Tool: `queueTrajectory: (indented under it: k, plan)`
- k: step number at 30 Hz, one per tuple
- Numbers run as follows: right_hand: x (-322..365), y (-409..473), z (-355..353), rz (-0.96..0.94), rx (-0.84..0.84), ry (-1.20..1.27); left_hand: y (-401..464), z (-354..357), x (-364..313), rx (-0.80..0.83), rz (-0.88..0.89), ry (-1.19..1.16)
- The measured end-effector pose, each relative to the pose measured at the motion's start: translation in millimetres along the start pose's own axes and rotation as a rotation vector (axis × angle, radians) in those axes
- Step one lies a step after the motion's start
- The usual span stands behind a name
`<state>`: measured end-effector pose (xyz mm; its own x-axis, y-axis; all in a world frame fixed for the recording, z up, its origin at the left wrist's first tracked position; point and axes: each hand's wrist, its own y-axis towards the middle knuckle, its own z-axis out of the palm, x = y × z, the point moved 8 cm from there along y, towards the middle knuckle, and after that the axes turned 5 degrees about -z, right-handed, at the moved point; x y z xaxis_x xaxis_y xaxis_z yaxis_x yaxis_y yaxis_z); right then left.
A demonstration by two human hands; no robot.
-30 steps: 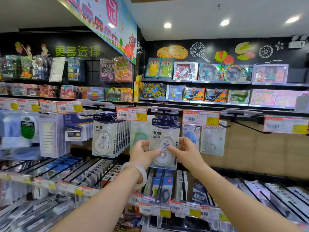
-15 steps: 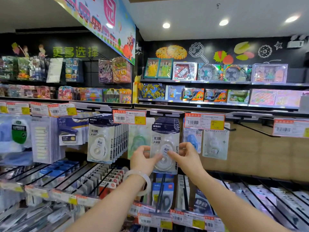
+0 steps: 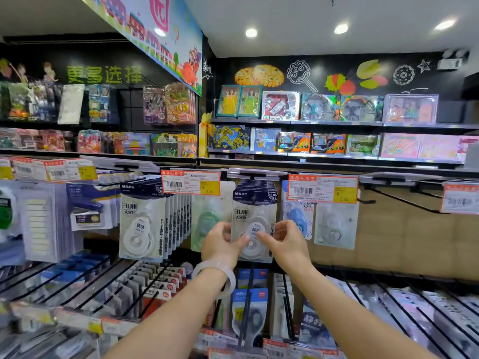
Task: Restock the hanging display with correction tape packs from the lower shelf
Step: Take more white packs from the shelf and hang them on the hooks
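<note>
A stack of white correction tape packs [image 3: 252, 216] with dark blue headers hangs at the centre of the display, under a metal hook rail. My left hand [image 3: 220, 242] grips the stack's lower left side, thumb across the front. My right hand [image 3: 285, 242] pinches its lower right side. A white bangle sits on my left wrist. A fuller row of the same packs [image 3: 145, 224] hangs to the left. Whether the held stack sits fully on its hook is hidden by the price tags.
Orange and yellow price tags [image 3: 190, 182] [image 3: 322, 189] hang in front of the hooks. A green pack [image 3: 207, 221] and blue and white packs [image 3: 334, 226] flank the stack. An empty hook [image 3: 404, 200] juts out at right. Lower wire racks [image 3: 248, 307] hold more stationery.
The view has tilted up slightly and the stack sits a little higher against the hook rail. Both hands keep the same grip on it.
</note>
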<state>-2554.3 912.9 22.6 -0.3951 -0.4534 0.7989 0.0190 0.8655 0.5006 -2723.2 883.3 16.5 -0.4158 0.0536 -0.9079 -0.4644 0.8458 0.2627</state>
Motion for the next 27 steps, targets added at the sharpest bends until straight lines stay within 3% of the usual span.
queueTrajectory:
  k: [11,21,27]
  plan:
    - [1.1,-10.1,-2.0,0.022,0.064,-0.028,-10.4,2.6,0.9,0.043,0.020,0.062]
    - [15.5,-57.6,-17.0,-0.047,0.288,-0.492,-63.5,4.2,-1.7,0.204,0.145,0.771]
    - [24.6,-104.0,-25.4,-0.181,0.378,-0.709,-115.4,9.9,-4.8,0.294,0.268,0.995]
